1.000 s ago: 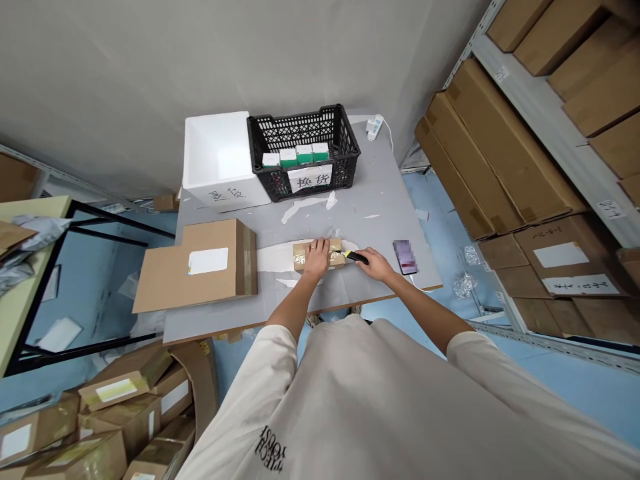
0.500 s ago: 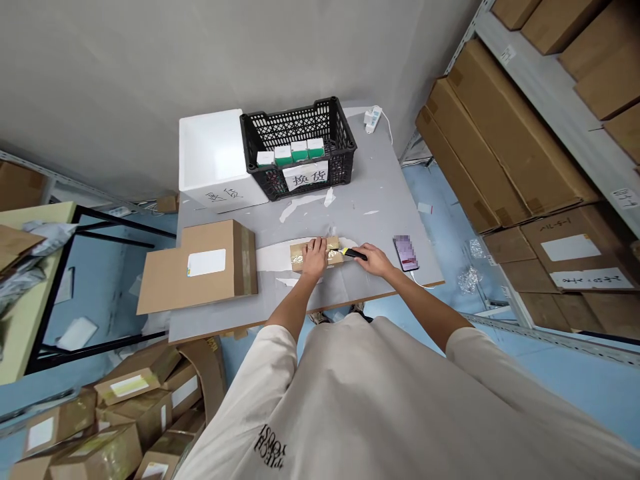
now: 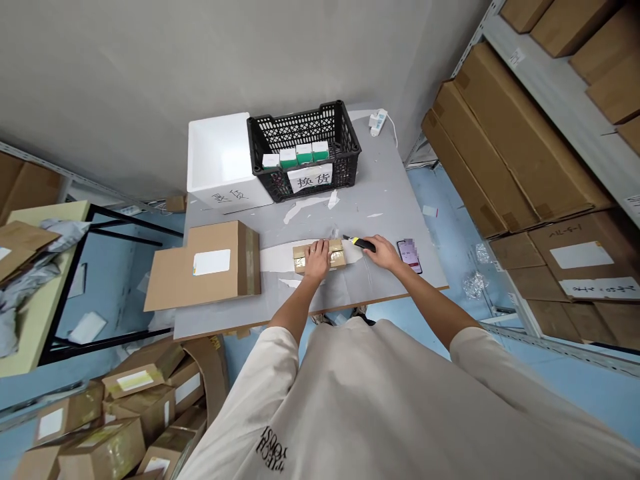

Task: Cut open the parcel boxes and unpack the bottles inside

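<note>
Utility knife [image 3: 361,244], yellow and black, sits gripped in your right hand [image 3: 383,253], its bare tip just beside the far right corner of the small taped cardboard parcel [image 3: 320,257]. Your left hand [image 3: 317,259] lies open and flat on top of that parcel, pinning it down between your hands. The parcel rests on a strip of white paper [image 3: 277,260] near the front edge of the grey bench [image 3: 385,200].

The blade points back toward your left hand, with only a short stretch of parcel between them, so a slip along the glossy tape could run straight into your left fingers. The paper beneath may also let the small parcel skid if you press sideways, and that could throw the blade off line. Too deep a cut could nick whatever is inside; the contents are hidden from view.

Your phone [image 3: 410,257], with its screen blurred, lies just beside your right hand near the bench edge, and its white charging cable [image 3: 415,283] trails over that edge. A sudden pull of your right arm could knock the phone or snag the cable.
</note>
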Motion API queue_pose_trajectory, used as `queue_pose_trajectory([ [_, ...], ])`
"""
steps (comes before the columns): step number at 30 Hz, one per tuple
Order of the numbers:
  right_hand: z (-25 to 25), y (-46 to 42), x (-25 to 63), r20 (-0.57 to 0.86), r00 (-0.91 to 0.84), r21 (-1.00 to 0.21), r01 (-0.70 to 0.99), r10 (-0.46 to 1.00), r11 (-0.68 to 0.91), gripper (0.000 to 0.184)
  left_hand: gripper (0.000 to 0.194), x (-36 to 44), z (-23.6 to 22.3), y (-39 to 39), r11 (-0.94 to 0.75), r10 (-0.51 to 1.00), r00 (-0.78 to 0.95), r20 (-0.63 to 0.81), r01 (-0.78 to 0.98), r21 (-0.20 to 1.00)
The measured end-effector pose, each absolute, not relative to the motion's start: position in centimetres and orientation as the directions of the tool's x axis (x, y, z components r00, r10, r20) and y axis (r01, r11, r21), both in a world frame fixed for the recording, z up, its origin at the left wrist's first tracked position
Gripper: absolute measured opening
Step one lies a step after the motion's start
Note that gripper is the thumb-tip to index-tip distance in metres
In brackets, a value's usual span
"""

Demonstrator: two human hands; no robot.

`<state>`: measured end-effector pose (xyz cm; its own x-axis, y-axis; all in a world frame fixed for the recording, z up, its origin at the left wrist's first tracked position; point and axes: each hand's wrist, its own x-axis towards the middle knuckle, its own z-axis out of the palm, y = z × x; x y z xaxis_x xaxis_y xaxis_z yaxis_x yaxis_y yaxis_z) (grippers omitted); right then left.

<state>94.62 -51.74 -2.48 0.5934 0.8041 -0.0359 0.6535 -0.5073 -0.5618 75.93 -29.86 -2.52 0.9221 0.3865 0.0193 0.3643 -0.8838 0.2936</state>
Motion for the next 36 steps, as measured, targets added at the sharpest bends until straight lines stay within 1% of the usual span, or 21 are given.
queue_pose_trajectory([
  [3, -2.5, -51.9, 94.9, -0.052, 0.662, -0.596, 0.58, 0.748, -0.555, 0.048, 0.058, 75.6, -2.3, -29.7, -0.89, 0.368, 0.93, 0.023, 0.345, 0.298],
  [8, -3.3, -51.8, 94.8, -0.09, 0.705, -0.666, 0.482, 0.703, -0.569, 0.04, 0.058, 73.5, -1.4, -28.5, -0.896, 0.343, 0.938, 0.054, 0.31, 0.317],
  [13, -4.1, -50.0, 93.9, -0.079, 0.677, -0.727, 0.464, 0.732, -0.507, 0.04, 0.054, 69.8, -0.7, -26.4, -0.835, 0.479, 0.876, 0.054, 0.437, 0.334],
  [17, -4.5, -48.7, 93.2, -0.074, 0.693, -0.724, 0.457, 0.717, -0.516, 0.041, 0.056, 67.5, -1.0, -25.5, -0.772, 0.561, 0.828, 0.018, 0.514, 0.373],
  [19, -4.9, -48.6, 93.2, -0.096, 0.749, -0.677, 0.434, 0.656, -0.594, 0.04, 0.056, 66.9, -1.4, -25.5, -0.742, 0.589, 0.808, 0.006, 0.538, 0.399],
  [23, -6.5, -49.6, 93.7, -0.237, 0.864, -0.488, 0.288, 0.443, -0.824, 0.039, 0.054, 66.6, -2.3, -25.7, -0.693, 0.625, 0.78, -0.006, 0.559, 0.456],
  [26, -8.1, -50.7, 94.1, -0.336, 0.88, -0.409, 0.186, 0.337, -0.894, 0.039, 0.054, 66.5, -2.8, -26.0, -0.667, 0.642, 0.767, -0.009, 0.564, 0.488],
  [30, -9.9, -51.8, 94.1, -0.387, 0.879, -0.362, 0.134, 0.28, -0.922, 0.04, 0.055, 66.2, -3.3, -26.2, -0.657, 0.652, 0.758, -0.016, 0.576, 0.487],
  [33, -10.8, -52.1, 93.8, -0.427, 0.864, -0.314, 0.136, 0.267, -0.94, 0.042, 0.055, 66.1, -3.4, -26.2, -0.66, 0.648, 0.762, -0.023, 0.576, 0.482],
  [36, -11.4, -52.4, 93.6, -0.436, 0.859, -0.28, 0.154, 0.268, -0.948, 0.045, 0.054, 66.1, -3.5, -26.1, -0.663, 0.648, 0.762, -0.018, 0.576, 0.478],
])
